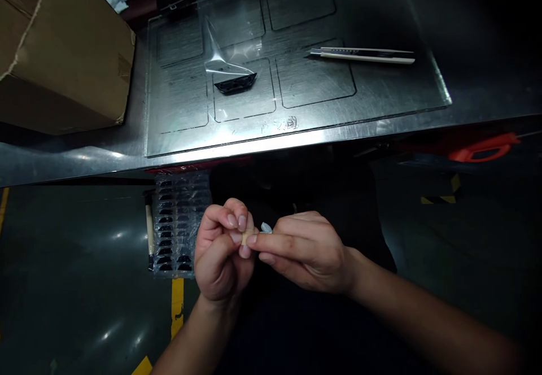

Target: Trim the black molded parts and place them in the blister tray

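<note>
My left hand and my right hand meet in front of my body, below the bench edge. Between their fingertips is a small tan strip, lying against a finger of my left hand; it could be a sticking plaster or tape, too small to tell. My left fingers are curled, with the thumb pressed close to the strip. The right thumb and forefinger pinch at it from the other side. A small pale blue-white scrap pokes up beside the right fingers; its lower part is hidden.
On the metal bench lies a glass plate with a utility knife, a black part and clear film. A cardboard box stands left. Below are a clear tray of black parts and an orange-red handle.
</note>
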`<action>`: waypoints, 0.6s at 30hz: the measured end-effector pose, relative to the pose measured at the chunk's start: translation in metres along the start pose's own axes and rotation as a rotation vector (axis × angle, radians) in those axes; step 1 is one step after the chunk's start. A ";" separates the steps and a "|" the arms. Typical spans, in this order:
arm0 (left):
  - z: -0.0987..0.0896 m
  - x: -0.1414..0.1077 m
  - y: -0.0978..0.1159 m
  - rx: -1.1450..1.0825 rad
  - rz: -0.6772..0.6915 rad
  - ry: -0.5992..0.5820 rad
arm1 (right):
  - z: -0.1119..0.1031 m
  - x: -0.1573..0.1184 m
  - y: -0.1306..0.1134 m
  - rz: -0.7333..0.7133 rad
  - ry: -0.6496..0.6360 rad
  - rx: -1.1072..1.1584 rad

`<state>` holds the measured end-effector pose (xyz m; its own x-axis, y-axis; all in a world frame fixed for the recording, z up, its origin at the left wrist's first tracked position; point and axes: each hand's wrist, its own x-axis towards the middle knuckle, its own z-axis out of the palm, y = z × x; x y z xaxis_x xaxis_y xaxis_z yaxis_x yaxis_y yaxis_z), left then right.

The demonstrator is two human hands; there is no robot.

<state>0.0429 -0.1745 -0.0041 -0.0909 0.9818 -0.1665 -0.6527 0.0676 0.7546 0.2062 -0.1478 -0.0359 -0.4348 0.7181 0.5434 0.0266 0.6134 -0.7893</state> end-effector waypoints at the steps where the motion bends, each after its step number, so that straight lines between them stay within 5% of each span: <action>1: -0.001 0.000 0.000 0.010 -0.003 0.015 | 0.000 0.000 0.001 0.000 -0.006 -0.018; 13: 0.000 0.002 -0.004 0.039 -0.127 0.092 | -0.003 0.006 -0.001 0.264 0.059 0.237; 18: -0.002 0.001 -0.004 0.049 -0.123 0.110 | -0.002 0.006 -0.001 0.230 0.023 0.200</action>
<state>0.0442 -0.1744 -0.0086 -0.0957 0.9405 -0.3259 -0.6265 0.1975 0.7540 0.2052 -0.1428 -0.0314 -0.4171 0.8394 0.3484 -0.0571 0.3584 -0.9318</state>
